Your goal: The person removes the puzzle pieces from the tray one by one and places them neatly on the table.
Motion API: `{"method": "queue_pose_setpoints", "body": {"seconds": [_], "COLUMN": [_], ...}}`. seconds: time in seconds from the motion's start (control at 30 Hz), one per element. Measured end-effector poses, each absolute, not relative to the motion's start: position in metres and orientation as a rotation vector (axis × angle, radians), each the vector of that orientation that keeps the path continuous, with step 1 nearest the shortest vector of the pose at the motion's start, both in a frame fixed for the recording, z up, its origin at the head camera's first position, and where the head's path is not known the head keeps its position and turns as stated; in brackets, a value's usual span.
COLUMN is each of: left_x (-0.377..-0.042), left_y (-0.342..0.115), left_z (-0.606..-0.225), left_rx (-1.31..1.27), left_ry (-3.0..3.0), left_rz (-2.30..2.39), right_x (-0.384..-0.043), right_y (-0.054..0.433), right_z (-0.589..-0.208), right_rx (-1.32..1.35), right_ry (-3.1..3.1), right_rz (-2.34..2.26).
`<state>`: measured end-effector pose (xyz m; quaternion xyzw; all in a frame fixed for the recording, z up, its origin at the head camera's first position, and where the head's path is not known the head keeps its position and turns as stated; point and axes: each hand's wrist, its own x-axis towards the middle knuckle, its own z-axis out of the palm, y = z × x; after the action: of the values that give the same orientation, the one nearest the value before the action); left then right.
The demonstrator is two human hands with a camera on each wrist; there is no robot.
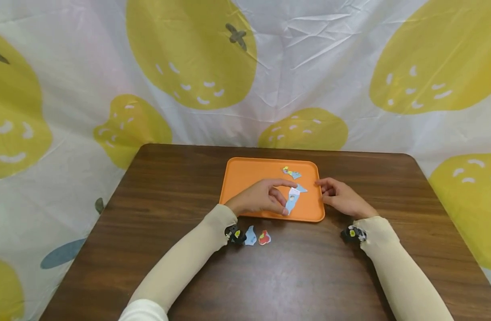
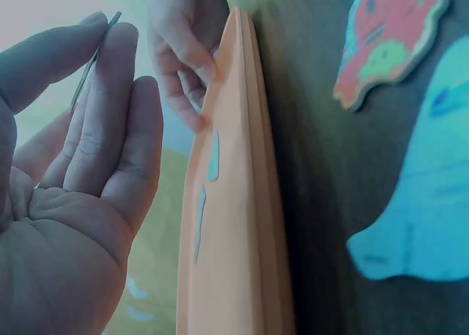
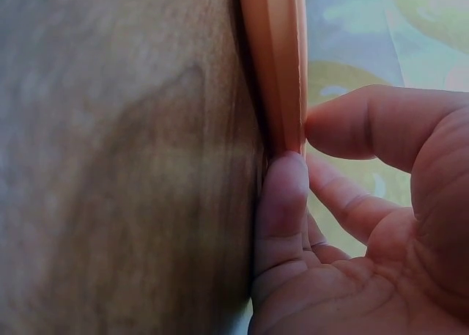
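My left hand (image 1: 256, 197) is over the orange tray (image 1: 245, 171), pinching a light blue flat puzzle piece (image 1: 292, 201) between thumb and fingers. In the left wrist view, that held puzzle piece (image 2: 94, 62) shows edge-on as a thin dark strip. At the tray's right side, my right hand (image 1: 344, 198) grips the rim; the right wrist view has thumb and forefinger on either side of the tray edge (image 3: 275, 64). Inside the tray lie a small blue piece (image 1: 302, 189), just behind the held one, and a blue-and-yellow piece (image 1: 292, 173) farther back.
In front of the tray, a blue piece (image 1: 250, 236) and a red piece (image 1: 264, 237) lie on the dark brown wooden table (image 1: 309, 276). A white curtain (image 1: 309, 58) with large yellow fruit prints hangs behind the table.
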<state>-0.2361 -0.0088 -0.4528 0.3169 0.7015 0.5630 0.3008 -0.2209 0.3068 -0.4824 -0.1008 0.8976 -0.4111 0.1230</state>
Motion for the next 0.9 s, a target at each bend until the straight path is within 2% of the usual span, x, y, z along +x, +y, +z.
{"method": "queue_pose_setpoints", "body": {"seconds": [0.27, 0.9], "left_x": [-0.222, -0.188], "left_y": [-0.016, -0.026], "left_z": [-0.456, -0.467], "left_rx": [0.877, 0.786], "left_ry": [1.879, 1.941], "left_rz": [1.492, 1.468], "right_x": [-0.221, -0.219], "right_y": [0.306, 0.306], "right_z": [-0.482, -0.480], "right_rx": [-0.303, -0.308], "right_ry": [2.618, 2.594], "right_rz": [-1.208, -1.230]}}
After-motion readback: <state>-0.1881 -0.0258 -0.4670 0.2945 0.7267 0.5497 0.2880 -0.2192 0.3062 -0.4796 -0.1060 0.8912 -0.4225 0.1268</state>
